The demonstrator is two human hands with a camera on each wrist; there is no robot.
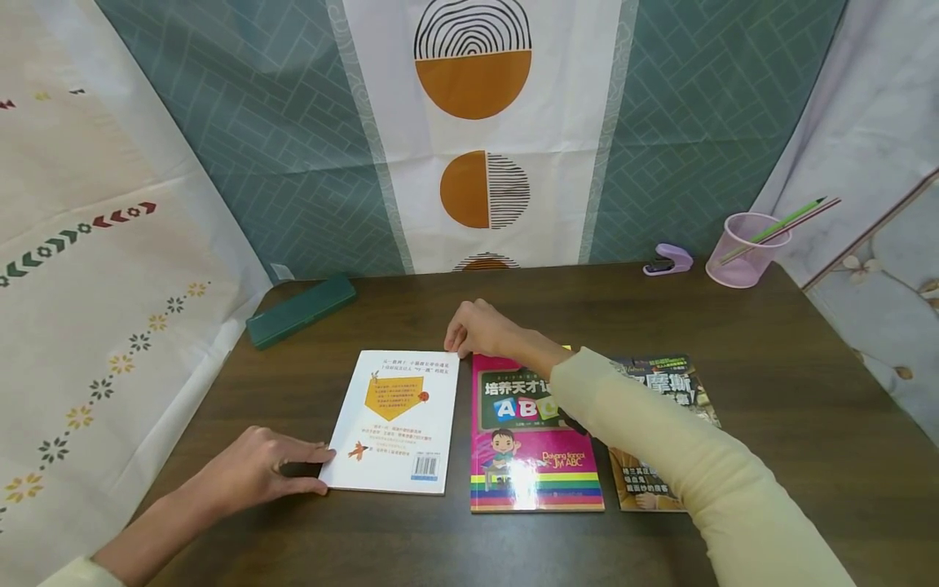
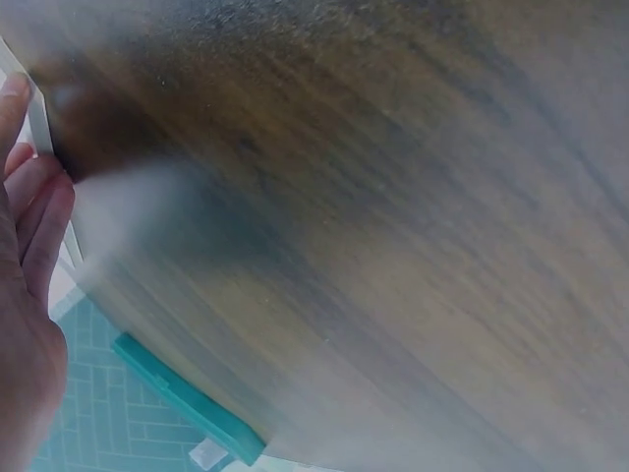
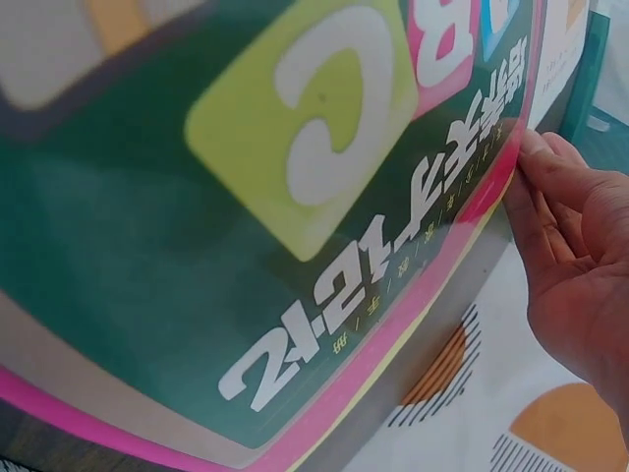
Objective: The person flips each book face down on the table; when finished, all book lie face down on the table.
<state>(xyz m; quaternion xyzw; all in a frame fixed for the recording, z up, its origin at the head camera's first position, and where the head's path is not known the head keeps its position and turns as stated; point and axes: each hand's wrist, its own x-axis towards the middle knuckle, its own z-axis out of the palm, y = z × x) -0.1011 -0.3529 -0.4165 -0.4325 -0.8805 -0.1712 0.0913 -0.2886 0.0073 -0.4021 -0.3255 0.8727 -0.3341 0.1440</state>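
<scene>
Three books lie side by side: left hand (image 1: pixel 253 473) flat against the white book (image 1: pixel 396 420), right hand (image 1: pixel 480 330) pinching the pink ABC book's (image 1: pixel 531 456) far corner, its sleeve (image 1: pixel 682 456) covering the dark book (image 1: pixel 671 489) beside it.

Dark wooden table (image 1: pixel 770 391) standing before hanging cloths: teal brick-pattern backdrop (image 1: pixel 293 163), white central panel (image 1: pixel 484 130) showing orange half-circles.

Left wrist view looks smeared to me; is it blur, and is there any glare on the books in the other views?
Left wrist view: the table and the white book's edge by the left hand are soft and smeared. Head view: sharp, with a bright glare patch low on the pink ABC book. Right wrist view: that cover fills the frame, its near edge blurred, by the right hand.
</scene>
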